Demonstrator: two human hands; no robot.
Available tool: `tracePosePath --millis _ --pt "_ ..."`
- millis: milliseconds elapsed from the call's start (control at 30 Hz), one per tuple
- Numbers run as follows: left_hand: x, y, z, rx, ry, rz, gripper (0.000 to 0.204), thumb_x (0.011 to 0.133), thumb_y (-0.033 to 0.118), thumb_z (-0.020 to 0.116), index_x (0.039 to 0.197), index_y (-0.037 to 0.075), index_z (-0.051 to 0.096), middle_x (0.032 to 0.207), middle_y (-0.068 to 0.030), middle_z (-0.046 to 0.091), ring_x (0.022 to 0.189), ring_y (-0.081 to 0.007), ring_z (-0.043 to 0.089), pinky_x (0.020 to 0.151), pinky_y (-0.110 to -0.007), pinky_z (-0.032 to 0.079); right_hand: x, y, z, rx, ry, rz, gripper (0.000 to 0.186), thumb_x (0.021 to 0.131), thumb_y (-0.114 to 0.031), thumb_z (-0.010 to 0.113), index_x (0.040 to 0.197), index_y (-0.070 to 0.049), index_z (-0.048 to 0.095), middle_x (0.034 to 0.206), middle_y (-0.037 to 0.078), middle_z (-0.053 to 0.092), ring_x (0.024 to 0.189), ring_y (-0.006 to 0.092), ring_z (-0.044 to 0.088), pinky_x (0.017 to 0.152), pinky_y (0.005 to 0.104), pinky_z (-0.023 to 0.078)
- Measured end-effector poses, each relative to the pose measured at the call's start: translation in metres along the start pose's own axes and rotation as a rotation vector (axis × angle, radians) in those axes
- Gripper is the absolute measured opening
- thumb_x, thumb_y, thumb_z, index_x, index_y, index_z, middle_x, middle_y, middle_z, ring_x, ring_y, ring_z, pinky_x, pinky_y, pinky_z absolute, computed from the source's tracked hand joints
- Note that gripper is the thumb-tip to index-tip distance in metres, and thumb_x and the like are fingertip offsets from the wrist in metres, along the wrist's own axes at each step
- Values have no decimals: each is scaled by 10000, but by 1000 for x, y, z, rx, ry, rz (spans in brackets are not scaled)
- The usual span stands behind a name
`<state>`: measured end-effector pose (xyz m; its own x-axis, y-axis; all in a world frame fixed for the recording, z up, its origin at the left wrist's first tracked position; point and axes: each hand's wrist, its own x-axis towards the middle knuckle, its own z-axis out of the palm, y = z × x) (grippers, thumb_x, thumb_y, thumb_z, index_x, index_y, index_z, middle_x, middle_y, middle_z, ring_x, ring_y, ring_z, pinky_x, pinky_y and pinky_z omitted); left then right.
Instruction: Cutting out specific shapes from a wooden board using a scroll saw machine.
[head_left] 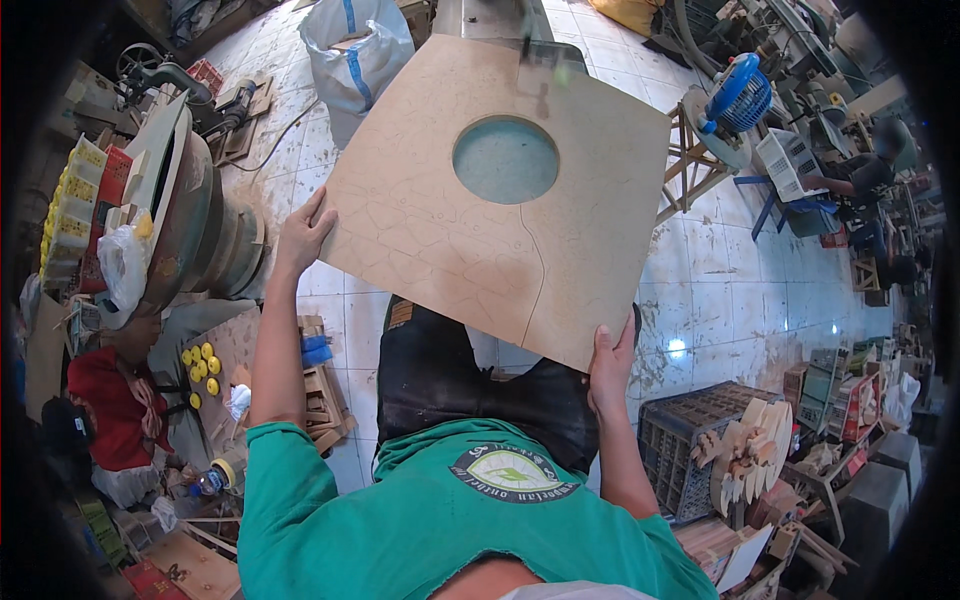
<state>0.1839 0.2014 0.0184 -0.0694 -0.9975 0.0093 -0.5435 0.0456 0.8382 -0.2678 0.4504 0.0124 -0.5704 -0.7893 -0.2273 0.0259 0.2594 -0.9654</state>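
Note:
A large thin wooden board [400, 215] lies tilted in front of me, marked with many thin curved lines. It has a round hole [505, 160] through which a grey-green surface shows. One dark line runs from the hole toward the board's near edge. My left hand [303, 235] grips the left corner, thumb on top and fingers partly hidden. At the near right corner my right hand [610, 368] is closed on the edge. The board's far edge reaches a grey machine [490, 18], whose blurred upright part stands over a notch there.
A white sack [355, 60] stands beyond the board to the left. A blue fan [740, 92] is at the far right. Near my right side sits a dark crate [665, 440] with cut wooden pieces [755, 450]. Other people [115, 410] sit at left and far right.

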Motion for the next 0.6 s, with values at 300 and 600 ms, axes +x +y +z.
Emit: tracePosePath --millis 300,600 --pt "7 -4 2 -27 3 30 611 939 236 674 1443 -36 460 1331 -163 628 1150 -139 611 975 -263 469 0 -14 4 20 -8 41 552 1045 -168 470 1548 -104 250 1152 101 603 571 70 523 350 215 364" --pt "13 -13 -1 -33 9 17 614 935 253 678 1438 -32 470 1322 -179 633 1164 -155 613 976 -269 468 0 -26 10 34 -22 68 544 1038 -143 482 1539 -85 279 1285 101 566 801 100 595 431 209 432"
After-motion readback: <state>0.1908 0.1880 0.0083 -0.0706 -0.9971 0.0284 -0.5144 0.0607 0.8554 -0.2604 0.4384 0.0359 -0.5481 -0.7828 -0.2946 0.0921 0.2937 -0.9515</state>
